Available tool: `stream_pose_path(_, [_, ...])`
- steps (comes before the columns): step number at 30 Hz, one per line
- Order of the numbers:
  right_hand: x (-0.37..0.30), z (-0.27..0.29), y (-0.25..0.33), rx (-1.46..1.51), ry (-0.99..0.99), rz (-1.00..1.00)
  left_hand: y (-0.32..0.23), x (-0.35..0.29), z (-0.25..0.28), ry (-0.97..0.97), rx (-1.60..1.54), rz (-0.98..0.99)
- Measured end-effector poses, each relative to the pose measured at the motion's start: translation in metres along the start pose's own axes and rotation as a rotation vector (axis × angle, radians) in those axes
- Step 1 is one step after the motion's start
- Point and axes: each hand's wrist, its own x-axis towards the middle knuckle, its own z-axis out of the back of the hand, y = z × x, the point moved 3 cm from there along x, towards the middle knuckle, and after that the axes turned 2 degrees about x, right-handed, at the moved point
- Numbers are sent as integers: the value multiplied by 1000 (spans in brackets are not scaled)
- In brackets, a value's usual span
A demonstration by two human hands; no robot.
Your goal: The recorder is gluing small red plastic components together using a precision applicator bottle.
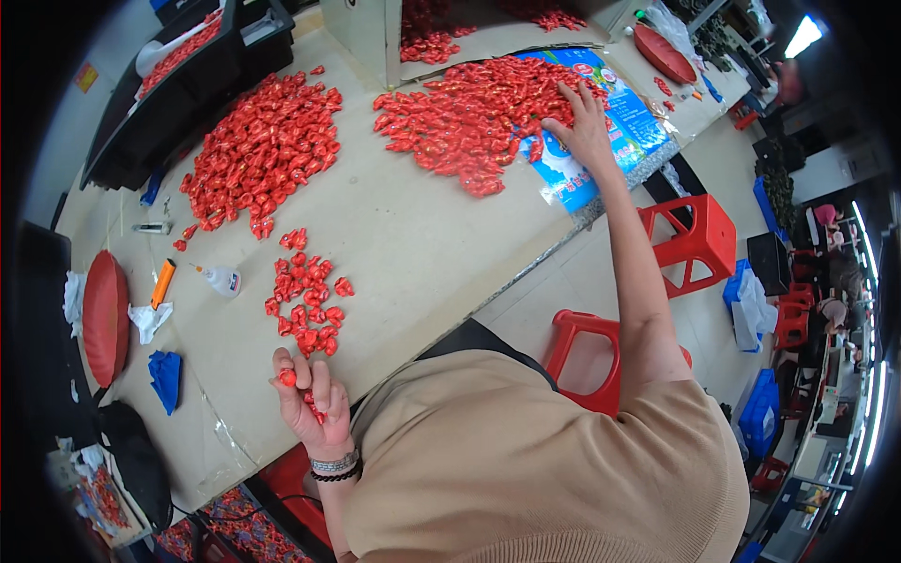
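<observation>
My left hand [324,413] is curled at the near table edge around a few small, glossy red plastic pieces [287,377]. One shows at the fingertips and others against the palm; their exact kind is unclear. Just beyond it lies a loose cluster of the same red pieces [305,291]. My right arm stretches far to the right, and my right hand [587,136] is spread open over the right edge of a wide red heap [460,117]. Part of that heap lies on a blue printed sheet [638,127]. Whether the right fingertips pinch any piece is not visible.
Another red heap [267,150] lies by a black bin [155,117] at the far left. Nearer are a red oval tray [105,317], a small glue bottle [222,281], an orange cutter [163,283] and a blue scrap [165,380]. Red stools [690,239] stand right of the table.
</observation>
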Motion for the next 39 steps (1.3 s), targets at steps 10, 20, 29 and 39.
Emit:
stream_pose_path(10, [43,-18,-47,-53,121,-15,-2,-1,2,-65,39,6])
stream_pose_path(20, [49,17,178,220,121,328,-4,-3,7,-79,35,15])
stream_pose_path(29, [42,-56,246,-47,183,494,-3,-2,5,-83,47,7])
stream_pose_path(39, [31,-44,218,68,116,528,-2,-4,7,-88,35,22])
